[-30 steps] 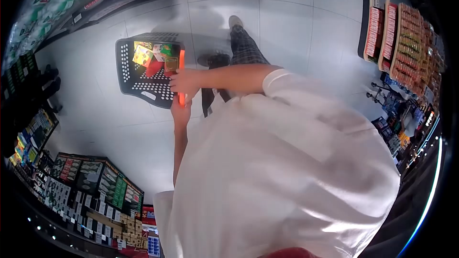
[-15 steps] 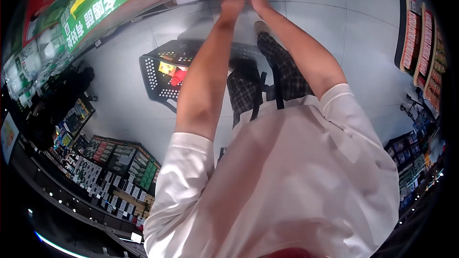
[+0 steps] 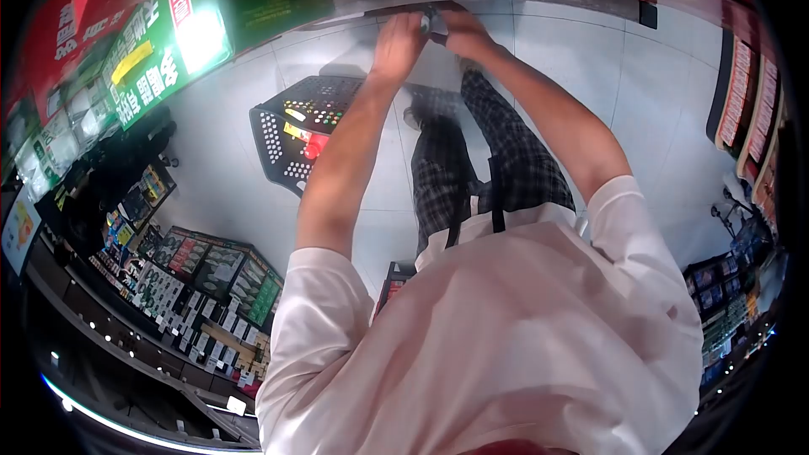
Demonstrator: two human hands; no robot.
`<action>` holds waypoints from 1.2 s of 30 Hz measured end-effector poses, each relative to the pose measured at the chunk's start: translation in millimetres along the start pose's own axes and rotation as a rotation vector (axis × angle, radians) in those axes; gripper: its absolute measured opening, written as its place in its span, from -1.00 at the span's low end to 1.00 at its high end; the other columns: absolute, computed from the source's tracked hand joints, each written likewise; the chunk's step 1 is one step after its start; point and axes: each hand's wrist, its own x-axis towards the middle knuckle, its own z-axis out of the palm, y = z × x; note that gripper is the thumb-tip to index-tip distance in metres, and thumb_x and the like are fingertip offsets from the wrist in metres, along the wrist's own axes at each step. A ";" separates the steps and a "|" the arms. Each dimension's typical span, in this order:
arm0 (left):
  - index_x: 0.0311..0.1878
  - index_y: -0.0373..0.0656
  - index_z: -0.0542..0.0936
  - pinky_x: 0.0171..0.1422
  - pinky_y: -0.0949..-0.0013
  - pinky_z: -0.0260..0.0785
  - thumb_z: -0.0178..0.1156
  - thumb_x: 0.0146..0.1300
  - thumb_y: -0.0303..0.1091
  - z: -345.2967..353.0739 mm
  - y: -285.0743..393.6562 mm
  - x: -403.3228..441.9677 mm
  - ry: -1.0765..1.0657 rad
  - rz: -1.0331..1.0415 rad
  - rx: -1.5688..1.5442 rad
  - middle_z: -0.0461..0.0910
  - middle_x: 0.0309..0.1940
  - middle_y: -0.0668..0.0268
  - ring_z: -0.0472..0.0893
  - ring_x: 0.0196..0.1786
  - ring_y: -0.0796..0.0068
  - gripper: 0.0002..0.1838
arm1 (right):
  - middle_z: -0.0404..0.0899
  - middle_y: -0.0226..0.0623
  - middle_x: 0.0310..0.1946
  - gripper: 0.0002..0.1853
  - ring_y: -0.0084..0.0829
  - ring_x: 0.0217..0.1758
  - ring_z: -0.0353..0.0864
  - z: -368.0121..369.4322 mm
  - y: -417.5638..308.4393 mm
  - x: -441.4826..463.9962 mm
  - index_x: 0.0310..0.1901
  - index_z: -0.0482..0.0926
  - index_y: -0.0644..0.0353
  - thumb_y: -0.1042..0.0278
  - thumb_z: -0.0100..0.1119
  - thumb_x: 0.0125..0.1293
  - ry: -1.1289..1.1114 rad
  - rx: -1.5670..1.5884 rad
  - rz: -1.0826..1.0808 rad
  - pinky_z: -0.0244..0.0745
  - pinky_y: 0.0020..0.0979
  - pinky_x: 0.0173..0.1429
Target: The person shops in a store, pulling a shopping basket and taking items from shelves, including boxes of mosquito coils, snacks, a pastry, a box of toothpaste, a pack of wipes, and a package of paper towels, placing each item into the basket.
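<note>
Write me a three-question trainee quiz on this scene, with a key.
1. To which side of the person is the shopping basket? A: the person's left. B: the person's right. C: directly behind.
2. True or false: the left hand and right hand are close together.
3. Fill in: the dark trousers have a ____ pattern.

Key: 1: A; 2: true; 3: checked.

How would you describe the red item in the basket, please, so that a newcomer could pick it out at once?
On the pale tiled floor, to the left of the person's left arm, stands a dark shopping basket with round holes. Inside, the red item lies beside the yellow packet, nearer the arm. Its red colour sets it apart from that yellow neighbour.
</note>
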 end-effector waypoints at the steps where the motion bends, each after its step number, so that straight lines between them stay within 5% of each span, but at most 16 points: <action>1: -0.03 -0.23 0.47 -0.11 0.06 0.44 0.39 0.09 -0.36 -20.5 7.3 -20.0 0.067 0.084 -0.043 0.55 -0.15 -0.02 0.56 -0.13 -0.07 -0.59 | 0.45 -0.04 0.20 -0.30 0.01 0.22 0.46 -4.8 -9.3 -6.9 0.27 0.34 0.13 0.11 0.33 0.10 0.092 0.100 -0.178 0.38 -0.13 0.31; 3: -0.05 -0.25 0.45 -0.13 0.12 0.47 0.40 0.08 -0.41 -85.2 44.6 -55.4 0.140 0.068 -0.124 0.56 -0.19 0.04 0.59 -0.18 -0.05 -0.59 | 0.47 -0.07 0.18 -0.25 0.01 0.21 0.46 -16.0 -35.0 -18.5 0.28 0.33 0.09 0.08 0.40 0.06 0.258 0.315 -0.553 0.37 -0.13 0.31; 6: -0.18 -0.26 0.51 -0.35 0.35 0.47 0.39 0.14 -0.37 -166.0 84.6 -102.7 0.285 -0.182 -0.338 0.60 -0.49 0.19 0.60 -0.47 0.37 -0.72 | 0.51 -0.12 0.12 -0.23 -0.10 0.19 0.52 -72.8 -129.6 -69.6 0.30 0.30 0.13 0.10 0.41 0.06 -0.366 0.430 -0.208 0.42 -0.16 0.25; 7: -0.27 -0.26 0.53 -0.47 0.50 0.35 0.32 0.23 -0.33 -198.0 98.1 -109.4 0.262 -0.376 -0.435 0.52 -0.62 0.37 0.49 -0.57 0.60 -0.79 | 0.54 -0.10 0.07 -0.25 -0.17 0.17 0.55 -78.2 -156.5 -88.5 0.32 0.27 0.12 0.06 0.35 0.16 -0.483 0.658 -0.109 0.46 -0.18 0.21; 10: -0.32 -0.24 0.55 -0.64 0.62 0.06 0.23 0.29 -0.25 -253.7 93.0 -132.7 -0.018 -0.905 -1.059 0.45 -0.66 0.47 0.29 -0.71 0.75 -0.77 | 0.55 -0.03 -0.01 -0.44 -0.08 0.01 0.63 -103.8 -228.2 -124.3 0.34 0.25 0.08 0.07 0.10 0.39 -1.132 1.623 0.658 0.62 -0.06 -0.08; 11: -0.33 -0.23 0.55 -0.70 0.64 -0.04 0.21 0.31 -0.24 -265.3 81.3 -141.3 -0.162 -1.009 -1.285 0.44 -0.66 0.48 0.21 -0.75 0.80 -0.77 | 0.54 -0.05 -0.04 -0.47 -0.11 -0.12 0.64 -98.3 -246.3 -132.1 0.30 0.28 0.12 -0.02 -0.04 0.44 -1.245 1.908 0.700 0.64 -0.04 -0.18; 13: -0.36 -0.22 0.53 -0.77 0.64 -0.12 0.18 0.31 -0.19 -268.0 79.6 -155.5 -0.054 -1.125 -1.286 0.35 -0.73 0.52 0.11 -0.79 0.80 -0.73 | 0.53 -0.06 -0.05 -0.43 -0.16 -0.15 0.63 -96.4 -281.4 -136.5 0.25 0.31 0.14 -0.15 -0.11 0.44 -1.286 2.277 0.629 0.64 -0.10 -0.21; 17: -0.41 -0.18 0.49 -0.76 0.63 -0.13 0.16 0.30 -0.16 -280.0 61.2 -184.6 0.058 -1.143 -1.464 0.29 -0.75 0.51 0.08 -0.80 0.78 -0.71 | 0.41 -0.19 -0.12 -0.33 -0.39 -0.30 0.46 -82.4 -307.3 -128.2 0.30 0.21 0.12 -0.27 -0.13 0.42 -1.429 2.498 0.716 0.50 -0.38 -0.39; 20: -0.37 -0.21 0.53 -0.73 0.59 -0.10 0.18 0.30 -0.18 -298.3 64.7 -190.5 0.197 -1.105 -1.310 0.36 -0.72 0.48 0.09 -0.79 0.76 -0.73 | 0.34 -0.20 -0.07 -0.29 -0.36 -0.30 0.49 -79.8 -321.2 -123.6 0.35 0.12 0.12 -0.29 -0.14 0.42 -1.392 2.365 0.707 0.49 -0.36 -0.46; 23: -0.33 -0.23 0.55 -0.64 0.49 0.13 0.20 0.28 -0.19 -307.2 55.3 -207.1 0.280 -0.839 -0.943 0.47 -0.66 0.38 0.28 -0.73 0.64 -0.74 | 0.42 -0.14 -0.02 -0.30 -0.30 -0.17 0.59 -56.4 -310.4 -102.5 0.35 0.14 0.10 -0.18 0.07 0.36 -1.314 1.618 0.430 0.57 -0.31 -0.37; 25: -0.29 -0.23 0.56 -0.53 0.41 0.31 0.21 0.26 -0.19 -305.5 53.3 -230.4 0.382 -0.443 -0.427 0.56 -0.60 0.29 0.47 -0.66 0.52 -0.75 | 0.54 -0.10 0.07 -0.20 -0.11 0.06 0.61 -37.2 -328.0 -101.0 0.30 0.23 0.13 0.19 0.48 0.08 -0.617 0.742 -0.295 0.55 -0.22 0.04; 27: -0.29 -0.22 0.56 -0.33 0.27 0.45 0.30 0.15 -0.23 -307.8 89.7 -250.8 0.354 -0.473 -0.021 0.62 -0.46 0.15 0.62 -0.39 0.18 -0.75 | 0.55 -0.09 0.08 -0.23 -0.03 0.13 0.55 -5.9 -326.4 -99.0 0.27 0.27 0.12 0.24 0.48 0.04 -0.465 0.367 -0.306 0.48 -0.17 0.15; 29: -0.31 -0.21 0.57 -0.32 0.22 0.46 0.38 0.08 -0.26 -264.6 88.8 -277.5 0.576 -0.321 -0.055 0.57 -0.41 0.20 0.59 -0.39 0.14 -0.75 | 0.53 -0.09 0.11 -0.29 0.04 0.27 0.41 26.4 -316.2 -94.2 0.21 0.34 0.12 0.54 0.41 -0.04 -0.281 0.337 -0.470 0.37 -0.12 0.27; 31: -0.32 -0.19 0.57 -0.32 0.21 0.46 0.43 0.03 -0.30 -230.5 83.0 -308.4 0.659 -0.438 -0.055 0.53 -0.38 0.23 0.58 -0.39 0.15 -0.74 | 0.51 -0.07 0.13 -0.23 0.03 0.26 0.42 55.9 -311.9 -83.7 0.28 0.29 0.15 0.62 0.34 -0.04 -0.176 0.224 -0.743 0.34 -0.13 0.32; 35: -0.29 -0.24 0.52 -0.29 0.16 0.45 0.40 0.06 -0.34 -201.6 58.9 -348.8 0.801 -0.682 -0.136 0.50 -0.39 0.13 0.56 -0.34 0.04 -0.73 | 0.43 0.06 0.19 -0.20 -0.05 0.20 0.50 132.1 -305.5 -106.1 0.42 0.15 0.17 0.72 0.14 0.11 -0.392 0.210 -0.350 0.42 -0.25 0.31; 36: -0.28 -0.24 0.51 -0.29 0.15 0.44 0.39 0.07 -0.34 -197.1 45.7 -359.3 0.822 -0.738 -0.138 0.50 -0.39 0.11 0.56 -0.34 0.02 -0.73 | 0.42 0.10 0.19 -0.28 -0.09 0.15 0.55 129.1 -341.9 -106.2 0.42 0.15 0.20 0.70 0.05 0.19 -0.566 0.509 0.189 0.51 -0.28 0.22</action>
